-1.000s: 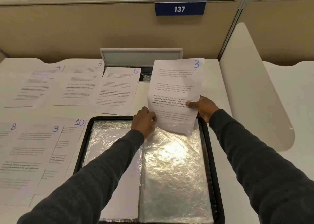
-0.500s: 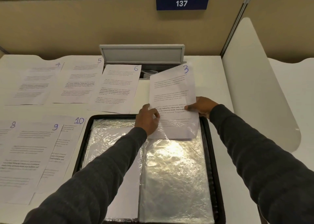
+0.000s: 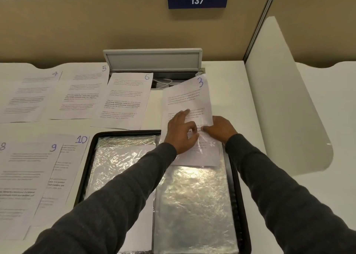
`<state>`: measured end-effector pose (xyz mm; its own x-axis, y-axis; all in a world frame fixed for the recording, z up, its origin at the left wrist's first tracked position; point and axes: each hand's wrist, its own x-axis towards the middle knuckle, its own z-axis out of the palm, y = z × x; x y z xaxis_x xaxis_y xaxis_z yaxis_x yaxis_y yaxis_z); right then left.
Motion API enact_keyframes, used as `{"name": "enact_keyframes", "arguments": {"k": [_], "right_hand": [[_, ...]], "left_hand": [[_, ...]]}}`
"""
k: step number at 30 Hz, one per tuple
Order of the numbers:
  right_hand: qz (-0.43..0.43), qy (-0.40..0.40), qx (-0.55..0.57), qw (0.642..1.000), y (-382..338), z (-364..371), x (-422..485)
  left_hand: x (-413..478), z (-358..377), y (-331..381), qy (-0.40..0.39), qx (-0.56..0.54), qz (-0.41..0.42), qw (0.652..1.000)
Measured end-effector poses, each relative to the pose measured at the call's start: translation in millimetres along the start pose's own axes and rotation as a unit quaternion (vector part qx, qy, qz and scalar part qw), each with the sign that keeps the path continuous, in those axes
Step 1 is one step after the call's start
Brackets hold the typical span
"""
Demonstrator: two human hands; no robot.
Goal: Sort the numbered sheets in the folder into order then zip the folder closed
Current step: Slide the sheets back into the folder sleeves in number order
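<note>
So that white printed sheet 3 (image 3: 185, 97) slides in, our right hand (image 3: 219, 129) pinches its edge while our left hand (image 3: 182, 133) pinches open the black folder (image 3: 236, 176)'s clear plastic sleeve (image 3: 192, 196).

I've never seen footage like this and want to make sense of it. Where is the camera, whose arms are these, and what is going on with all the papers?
There is no machine here. A person wears a camera on the head, so the picture looks forward and down over their own arms.

On the white desk lies an open black folder with shiny plastic pages, the right one a clear pocket. Printed pages with handwritten numbers lie around it: sheet 4, sheet 5 and sheet 6 behind it, and sheet 8, sheet 9 and sheet 10 to its left.

The right hand pinches the edge of sheet 3, whose lower end is inside the clear pocket. The left hand rests on that sheet and appears to pinch the pocket's top edge.
</note>
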<state>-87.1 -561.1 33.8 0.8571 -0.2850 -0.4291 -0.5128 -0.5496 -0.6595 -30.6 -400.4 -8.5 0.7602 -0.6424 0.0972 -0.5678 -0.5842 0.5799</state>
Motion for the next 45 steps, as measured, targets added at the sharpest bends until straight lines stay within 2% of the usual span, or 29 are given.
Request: {"name": "enact_keyframes", "arguments": {"k": [5, 10, 16, 20, 24, 31, 36, 38, 42, 45], "right_hand": [[-0.014, 0.025, 0.046, 0.999, 7.4, 9.9, -14.3], [0.008, 0.017, 0.090, 0.996, 24.8, 22.7, -22.7], [0.020, -0.001, 0.203, 0.979, 48.0, 31.7, -32.6], [0.045, 0.009, 0.242, 0.969, 60.9, 31.9, -36.3], [0.069, 0.037, 0.280, 0.957, 64.5, 29.9, -35.6], [0.088, 0.051, 0.295, 0.950, 58.0, 30.2, -30.6], [0.081, 0.064, 0.301, 0.948, 51.5, 28.6, -31.4], [0.079, 0.068, 0.303, 0.947, 49.7, 28.2, -32.9], [0.078, 0.077, 0.312, 0.944, 47.4, 27.0, -36.8], [0.079, 0.077, 0.319, 0.941, 45.0, 25.7, -37.9]], "left_hand": [[18.4, -2.4, -2.0, -0.025, 0.019, 0.002, 1.000], [66.8, -13.2, 3.8, -0.044, 0.052, -0.047, 0.997], [131.2, -18.1, -10.5, -0.119, 0.142, -0.047, 0.982], [145.8, -23.3, -11.0, -0.185, 0.101, -0.052, 0.976], [140.6, -32.5, -8.2, -0.283, 0.110, -0.058, 0.951], [124.5, -39.9, -14.8, -0.387, 0.051, -0.076, 0.917], [104.9, -38.9, -0.5, -0.476, 0.033, -0.071, 0.876], [97.1, -36.5, 1.3, -0.481, 0.025, -0.069, 0.874], [81.0, -31.5, 2.3, -0.401, -0.004, -0.034, 0.915], [66.5, -25.6, 4.7, -0.376, -0.025, -0.016, 0.926]]}}
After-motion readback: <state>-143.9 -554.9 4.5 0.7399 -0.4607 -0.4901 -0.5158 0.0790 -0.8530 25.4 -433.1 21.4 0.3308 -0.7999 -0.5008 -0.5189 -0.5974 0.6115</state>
